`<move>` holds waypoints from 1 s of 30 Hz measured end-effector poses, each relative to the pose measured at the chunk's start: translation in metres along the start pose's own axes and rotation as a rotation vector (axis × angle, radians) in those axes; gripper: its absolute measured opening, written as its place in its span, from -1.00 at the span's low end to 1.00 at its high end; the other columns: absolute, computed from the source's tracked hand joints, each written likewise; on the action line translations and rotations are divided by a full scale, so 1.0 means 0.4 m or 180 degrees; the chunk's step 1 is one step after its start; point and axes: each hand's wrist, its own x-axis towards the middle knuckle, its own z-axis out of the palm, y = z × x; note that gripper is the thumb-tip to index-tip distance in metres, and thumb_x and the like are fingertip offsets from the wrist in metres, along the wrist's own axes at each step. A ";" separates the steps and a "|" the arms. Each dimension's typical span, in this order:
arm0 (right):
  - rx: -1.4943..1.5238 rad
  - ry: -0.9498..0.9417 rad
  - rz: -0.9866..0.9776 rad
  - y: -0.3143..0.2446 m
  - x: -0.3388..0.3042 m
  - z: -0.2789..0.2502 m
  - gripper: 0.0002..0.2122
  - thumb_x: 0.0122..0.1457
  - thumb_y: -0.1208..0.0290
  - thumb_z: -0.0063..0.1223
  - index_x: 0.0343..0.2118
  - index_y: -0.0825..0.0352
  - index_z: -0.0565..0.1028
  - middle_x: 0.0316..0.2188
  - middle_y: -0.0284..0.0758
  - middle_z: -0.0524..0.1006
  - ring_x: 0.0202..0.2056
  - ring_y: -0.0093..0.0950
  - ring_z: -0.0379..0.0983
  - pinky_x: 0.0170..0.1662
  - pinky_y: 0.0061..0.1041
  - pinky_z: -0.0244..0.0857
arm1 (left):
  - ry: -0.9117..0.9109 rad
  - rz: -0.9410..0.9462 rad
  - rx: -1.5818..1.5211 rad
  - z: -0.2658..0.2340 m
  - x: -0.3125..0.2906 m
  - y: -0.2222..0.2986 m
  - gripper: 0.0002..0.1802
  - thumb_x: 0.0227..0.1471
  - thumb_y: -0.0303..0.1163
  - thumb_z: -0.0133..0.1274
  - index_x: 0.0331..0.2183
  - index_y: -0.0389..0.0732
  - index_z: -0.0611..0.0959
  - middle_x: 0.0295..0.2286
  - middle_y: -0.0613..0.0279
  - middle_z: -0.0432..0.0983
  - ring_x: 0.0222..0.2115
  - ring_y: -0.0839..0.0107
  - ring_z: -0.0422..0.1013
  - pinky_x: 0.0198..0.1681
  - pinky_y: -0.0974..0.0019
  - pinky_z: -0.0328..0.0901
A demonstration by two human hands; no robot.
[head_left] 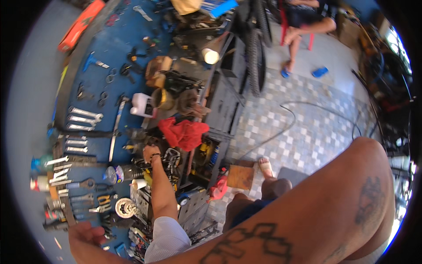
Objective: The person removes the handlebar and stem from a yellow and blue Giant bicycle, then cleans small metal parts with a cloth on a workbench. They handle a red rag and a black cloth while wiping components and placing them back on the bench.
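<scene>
My left hand (152,154) is down on the cluttered workbench, a dark bracelet at its wrist. Its fingers look curled against dark parts, and what is in them, if anything, I cannot make out. Just beyond it lies a crumpled red cloth (183,133). My tattooed right forearm crosses the lower part of the view. At its end, my right hand (86,234) is raised before the blue tool wall, fingers loosely bent and apart, with nothing visible in them. Nearest to it hang pliers (104,201) and a toothed metal sprocket (126,207).
Wrenches (83,119) hang on the blue wall. A white jug (141,105) and a paper cup (139,184) stand on the bench. A bicycle wheel (255,61) is beyond it. A hose (295,119) trails over the tiles. Another person's leg (295,46) shows beside a red chair.
</scene>
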 end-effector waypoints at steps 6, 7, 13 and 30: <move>-0.0112 -0.0307 -0.0386 -0.041 0.035 -0.024 -0.90 0.21 0.49 0.14 -0.29 0.41 0.55 -0.31 -0.13 0.63 -0.23 -0.23 0.62 -0.11 -0.29 0.47 | 0.1245 -0.0554 -0.1658 -0.049 -0.016 -0.001 -0.52 0.27 -0.05 -0.09 0.00 -0.20 0.61 -0.14 -0.26 0.64 -0.16 -0.27 0.58 -0.07 -0.29 0.43; -0.0127 -0.0316 -0.0499 -0.046 0.037 -0.024 -0.90 0.20 0.48 0.14 -0.29 0.41 0.55 -0.31 -0.13 0.63 -0.24 -0.22 0.62 -0.11 -0.28 0.48 | 0.1354 -0.0741 -0.2055 -0.056 -0.008 -0.009 -0.51 0.27 -0.05 -0.12 -0.01 -0.21 0.60 -0.14 -0.28 0.63 -0.18 -0.27 0.57 -0.08 -0.30 0.42; -0.0130 -0.0041 -0.0693 -0.069 0.130 -0.001 -0.88 0.18 0.44 0.16 -0.32 0.39 0.57 -0.34 -0.12 0.64 -0.26 -0.19 0.62 -0.13 -0.25 0.48 | 0.0982 -0.0331 -0.2578 -0.123 0.006 -0.131 -0.36 0.32 -0.04 -0.19 0.16 -0.38 0.51 0.02 -0.31 0.53 0.02 -0.21 0.48 0.15 -0.12 0.36; -0.0851 0.1286 -0.1301 -0.126 0.455 -0.302 -0.84 0.11 0.33 0.20 -0.38 0.33 0.62 -0.41 -0.10 0.65 -0.31 -0.11 0.63 -0.18 -0.15 0.50 | 0.0194 0.1067 -0.3321 -0.251 -0.464 -0.014 -0.36 0.38 -0.05 -0.23 0.22 -0.36 0.45 0.11 -0.16 0.46 0.10 -0.03 0.42 0.21 -0.01 0.32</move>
